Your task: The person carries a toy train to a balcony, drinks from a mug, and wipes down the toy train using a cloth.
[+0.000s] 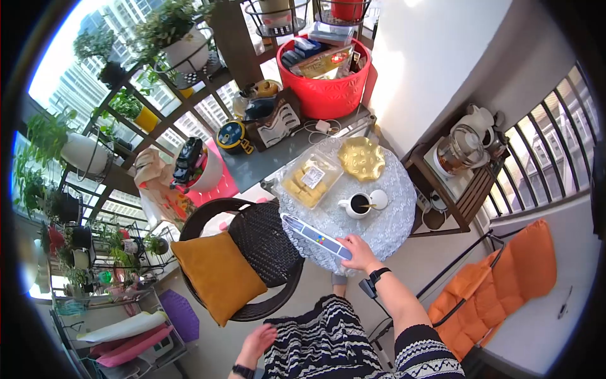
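Observation:
My right hand (358,254) grips the near end of a long, narrow white-and-grey item (314,236) with small coloured spots. I cannot make out its exact kind. It sits at the front left edge of the round table (394,234), which has a silvery lace cloth. Beyond it stand a white cup (355,212) of dark drink, with a spoon and a round white lid (379,199) beside it. Farther back are a clear plastic box (311,180) of yellow food pieces and a gold scalloped plate (361,159). My left hand (259,342) hangs by my lap, open, holding nothing.
A dark woven chair (265,237) with a mustard cushion (219,273) stands left of the table. To the right are a wooden cart (464,183) with a glass kettle (459,151) and an orange padded chair (499,284). A red tub (325,85) stands behind; potted plants line the railing.

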`<state>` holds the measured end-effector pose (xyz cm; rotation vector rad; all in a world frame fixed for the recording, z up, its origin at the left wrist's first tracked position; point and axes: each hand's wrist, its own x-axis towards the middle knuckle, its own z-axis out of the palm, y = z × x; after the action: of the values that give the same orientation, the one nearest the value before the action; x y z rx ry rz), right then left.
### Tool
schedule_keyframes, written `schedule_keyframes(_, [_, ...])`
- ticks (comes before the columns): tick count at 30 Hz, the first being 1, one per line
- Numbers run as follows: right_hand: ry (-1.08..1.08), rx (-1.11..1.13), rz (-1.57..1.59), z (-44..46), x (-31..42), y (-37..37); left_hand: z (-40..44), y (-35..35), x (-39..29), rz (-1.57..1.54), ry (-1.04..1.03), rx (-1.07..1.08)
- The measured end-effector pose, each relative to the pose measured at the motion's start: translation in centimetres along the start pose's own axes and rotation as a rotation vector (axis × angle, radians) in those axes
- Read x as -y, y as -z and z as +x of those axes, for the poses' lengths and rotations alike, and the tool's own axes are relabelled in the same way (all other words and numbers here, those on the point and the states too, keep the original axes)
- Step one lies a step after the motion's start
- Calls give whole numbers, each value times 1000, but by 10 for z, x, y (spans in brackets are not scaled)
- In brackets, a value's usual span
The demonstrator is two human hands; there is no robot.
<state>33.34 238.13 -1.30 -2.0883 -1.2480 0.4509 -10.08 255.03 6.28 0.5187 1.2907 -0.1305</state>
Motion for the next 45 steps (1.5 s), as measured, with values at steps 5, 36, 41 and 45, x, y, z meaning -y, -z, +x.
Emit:
schedule_keyframes(5, [57,64,-17,10,-45,7,67,-187,-90,448,-321,281])
schedule_keyframes(36, [-380,-184,-34,-86,-36,34,288,-382,-185,1281,-709,586])
schedule_keyframes(41, [-562,-331,-77,-115,-19,45,287,-365,-177,1069,-605,621])
schedule_keyframes(45, [-578,-388,-92,-107,10,69,228,-360,-192,900,-769,638])
